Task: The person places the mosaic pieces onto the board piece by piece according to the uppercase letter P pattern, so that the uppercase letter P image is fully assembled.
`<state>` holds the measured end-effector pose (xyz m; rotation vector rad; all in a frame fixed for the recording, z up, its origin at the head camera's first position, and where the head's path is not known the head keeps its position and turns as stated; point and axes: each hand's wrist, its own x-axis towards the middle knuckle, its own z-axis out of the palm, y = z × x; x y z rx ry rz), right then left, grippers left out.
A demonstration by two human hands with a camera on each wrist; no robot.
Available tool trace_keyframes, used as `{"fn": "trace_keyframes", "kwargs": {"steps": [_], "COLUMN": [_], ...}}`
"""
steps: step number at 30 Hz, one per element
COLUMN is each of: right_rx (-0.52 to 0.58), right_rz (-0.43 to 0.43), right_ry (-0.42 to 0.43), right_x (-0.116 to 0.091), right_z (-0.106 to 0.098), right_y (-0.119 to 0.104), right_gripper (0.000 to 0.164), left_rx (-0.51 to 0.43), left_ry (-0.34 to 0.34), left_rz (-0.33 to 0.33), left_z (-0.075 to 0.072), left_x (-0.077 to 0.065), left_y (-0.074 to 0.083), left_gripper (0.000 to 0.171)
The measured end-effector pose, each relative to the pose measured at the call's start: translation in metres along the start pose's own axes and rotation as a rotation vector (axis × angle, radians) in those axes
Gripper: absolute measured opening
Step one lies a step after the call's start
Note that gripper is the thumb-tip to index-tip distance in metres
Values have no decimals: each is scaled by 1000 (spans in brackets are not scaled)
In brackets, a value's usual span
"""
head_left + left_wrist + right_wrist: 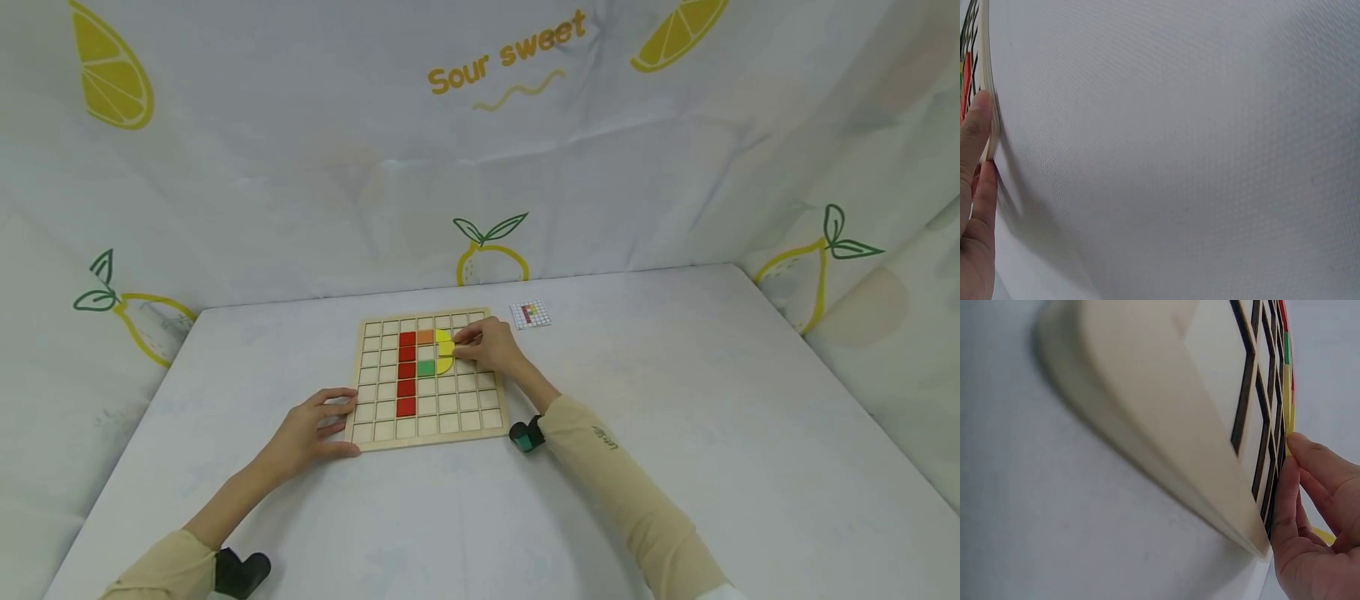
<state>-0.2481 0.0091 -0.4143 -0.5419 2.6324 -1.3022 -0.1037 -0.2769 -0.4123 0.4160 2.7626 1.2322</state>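
A wooden grid board (pixel 384 429) lies on the table. In it sit a column of red square tiles (pixel 406 387), an orange tile (pixel 425 337), a green tile (pixel 425 368) and two yellow rounded-corner tiles (pixel 444 365). Between those two, my right hand (pixel 491 346) pinches a yellow square tile (pixel 446 350) by its right side; in the right wrist view thumb and finger meet at its edge. My left hand (pixel 303 433) rests with fairly straight fingers along the board's left edge, thumb by the near left corner.
A small pattern card (pixel 531 314) with a coloured grid lies behind the board, to its right. Black wrist devices (pixel 527 434) show under both forearms. A white cloth with lemon prints (pixel 491 262) rises behind the table.
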Motion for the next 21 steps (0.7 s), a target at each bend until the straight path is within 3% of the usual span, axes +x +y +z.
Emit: {"fn": "trace_keyframes", "kwargs": {"steps": [15, 21], "right_rx": [-8, 52], "right_rz": [11, 8], "right_ry": [-5, -14], "right_x": [0, -7], "right_z": [5, -1], "right_y": [-3, 1], "right_gripper": [18, 21], "left_rx": [-21, 21], "left_ry": [-3, -30], "left_rz": [0, 28], "left_z": [1, -1], "left_x": [-1, -1], "left_y": [-1, 2], "left_gripper": [67, 69]}}
